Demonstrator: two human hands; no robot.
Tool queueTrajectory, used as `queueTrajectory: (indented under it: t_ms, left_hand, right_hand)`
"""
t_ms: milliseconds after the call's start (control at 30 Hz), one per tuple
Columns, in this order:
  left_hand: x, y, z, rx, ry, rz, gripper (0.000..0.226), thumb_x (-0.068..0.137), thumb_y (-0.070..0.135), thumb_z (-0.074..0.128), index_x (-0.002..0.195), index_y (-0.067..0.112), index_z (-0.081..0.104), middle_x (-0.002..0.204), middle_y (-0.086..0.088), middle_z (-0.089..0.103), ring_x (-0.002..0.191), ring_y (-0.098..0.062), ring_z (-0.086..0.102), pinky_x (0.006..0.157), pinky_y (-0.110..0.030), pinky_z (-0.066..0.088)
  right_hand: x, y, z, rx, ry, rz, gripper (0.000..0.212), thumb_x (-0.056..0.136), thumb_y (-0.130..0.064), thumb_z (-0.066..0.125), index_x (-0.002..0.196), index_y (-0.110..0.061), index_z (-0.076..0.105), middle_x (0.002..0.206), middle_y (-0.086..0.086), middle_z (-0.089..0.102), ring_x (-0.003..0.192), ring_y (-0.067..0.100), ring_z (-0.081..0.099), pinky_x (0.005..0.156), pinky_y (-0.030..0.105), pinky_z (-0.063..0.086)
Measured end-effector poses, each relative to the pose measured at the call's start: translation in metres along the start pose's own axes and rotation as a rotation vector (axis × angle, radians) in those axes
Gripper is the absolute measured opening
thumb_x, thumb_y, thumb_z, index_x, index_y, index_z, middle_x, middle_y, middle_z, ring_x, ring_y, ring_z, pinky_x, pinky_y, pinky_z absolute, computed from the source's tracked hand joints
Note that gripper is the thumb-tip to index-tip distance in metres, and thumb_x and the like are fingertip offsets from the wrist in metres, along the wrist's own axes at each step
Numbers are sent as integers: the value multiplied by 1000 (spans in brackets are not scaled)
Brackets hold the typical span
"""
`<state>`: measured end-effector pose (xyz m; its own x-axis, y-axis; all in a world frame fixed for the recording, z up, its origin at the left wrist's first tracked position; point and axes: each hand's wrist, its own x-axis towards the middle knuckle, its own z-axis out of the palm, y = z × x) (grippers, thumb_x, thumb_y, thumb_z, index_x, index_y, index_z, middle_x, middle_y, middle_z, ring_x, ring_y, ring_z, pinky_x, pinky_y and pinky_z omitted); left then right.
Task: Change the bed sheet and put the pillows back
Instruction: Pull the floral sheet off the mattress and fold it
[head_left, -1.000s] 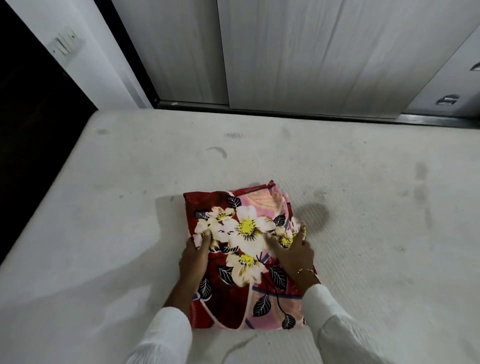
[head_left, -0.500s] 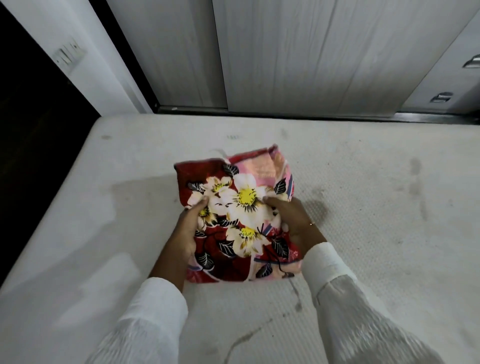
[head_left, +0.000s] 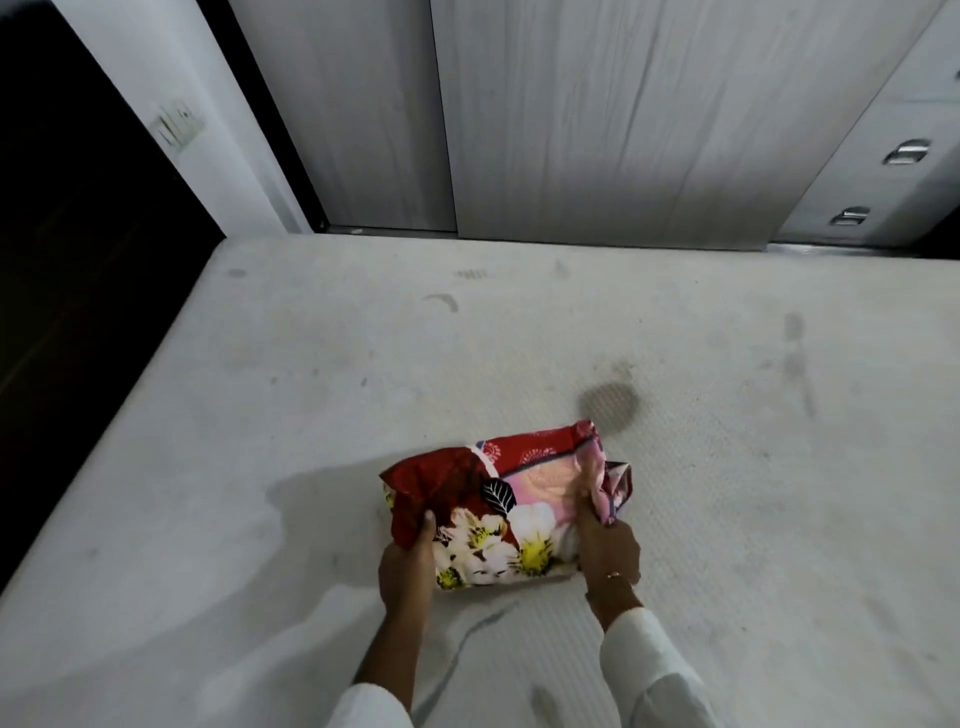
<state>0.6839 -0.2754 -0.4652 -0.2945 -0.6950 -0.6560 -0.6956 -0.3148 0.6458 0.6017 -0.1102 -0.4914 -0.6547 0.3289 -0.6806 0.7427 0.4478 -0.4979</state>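
Observation:
A folded red and pink bed sheet (head_left: 524, 488) with white and yellow flowers lies on the bare white mattress (head_left: 519, 338), near its front middle. My left hand (head_left: 408, 564) grips the sheet's left edge, thumb on top. My right hand (head_left: 605, 545) grips the right edge, where loose layers of cloth bunch up. Both sleeves are white. No pillows are in view.
Pale wardrobe doors (head_left: 597, 114) stand just behind the mattress's far edge, with metal drawer handles (head_left: 906, 151) at the right. A dark doorway (head_left: 78, 234) lies beyond the mattress's left edge, next to a wall switch (head_left: 176, 123). Grey stains mark the mattress (head_left: 610, 405).
The sheet was raised off the mattress half a second ago and now lies on it, turned so its long side runs left to right. Both hands kept hold of its sides.

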Motion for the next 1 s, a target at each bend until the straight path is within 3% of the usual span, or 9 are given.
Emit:
queueTrajectory:
  t_ms: [167, 233, 300, 400, 467, 533, 633, 767, 1000]
  left_hand:
    - [-4, -5, 10, 155, 161, -18, 47, 85, 37, 64, 113, 2, 53, 110, -20, 62, 105, -39, 55, 95, -45, 41]
    - [-2, 3, 14, 170, 269, 128, 56, 77, 17, 72, 122, -1, 43, 116, -22, 57, 112, -42, 50, 94, -48, 39]
    - [2, 12, 18, 187, 273, 308, 59, 74, 6, 69, 126, -1, 43, 122, -22, 53, 114, -41, 50, 95, -49, 44]
    - [20, 21, 27, 123, 70, 297, 48, 90, 25, 56, 131, 5, 44, 129, -16, 53, 119, -35, 49, 99, -42, 39]
    - [35, 19, 29, 100, -32, 192, 76, 83, 63, 50, 136, 10, 42, 134, -14, 50, 122, -33, 48, 103, -41, 38]
    - [53, 13, 29, 170, -30, 79, 103, 63, 80, 53, 140, 13, 35, 137, -16, 47, 121, -35, 49, 103, -47, 41]
    - [70, 11, 24, 114, -98, -86, 98, 61, 68, 70, 132, 6, 45, 125, -18, 57, 108, -33, 58, 95, -47, 47]
    - [49, 16, 5, 33, -409, -221, 86, 53, 64, 76, 115, 6, 63, 106, -19, 68, 96, -34, 66, 91, -48, 50]
    - [-67, 21, -14, 148, -661, -53, 53, 84, 59, 51, 106, 13, 66, 102, -15, 71, 98, -30, 65, 88, -39, 50]
  right_hand:
    - [3, 8, 9, 13, 121, 32, 54, 85, -54, 51, 109, -7, 57, 113, 17, 59, 106, 36, 54, 95, 47, 42]
    - [9, -6, 5, -25, 220, -134, 44, 87, -33, 56, 117, -3, 47, 122, 21, 47, 112, 40, 46, 91, 46, 39]
    - [21, -17, 5, 5, 177, -294, 34, 91, -20, 48, 119, -2, 44, 123, 22, 45, 110, 42, 48, 89, 42, 40]
    - [41, -23, 9, -45, 63, -252, 33, 95, -26, 38, 119, -3, 44, 121, 26, 53, 109, 41, 51, 95, 44, 40]
    - [46, -26, 11, -80, 15, -224, 46, 95, -38, 39, 123, -3, 44, 124, 25, 53, 115, 39, 49, 99, 42, 37]
    - [49, -28, 9, -90, -74, -188, 62, 90, -54, 44, 128, -5, 42, 126, 21, 52, 118, 36, 48, 99, 39, 36]
    - [54, -28, 3, -56, -228, -169, 52, 89, -49, 50, 118, -6, 55, 117, 17, 59, 109, 32, 54, 90, 34, 40]
    - [46, -19, -17, 157, -350, -123, 29, 88, -30, 60, 77, -3, 62, 89, 17, 62, 81, 25, 56, 71, 31, 42]
    - [-1, 12, -116, 286, -401, -173, 28, 89, -18, 59, 99, 8, 64, 94, 21, 64, 79, 26, 58, 72, 35, 46]
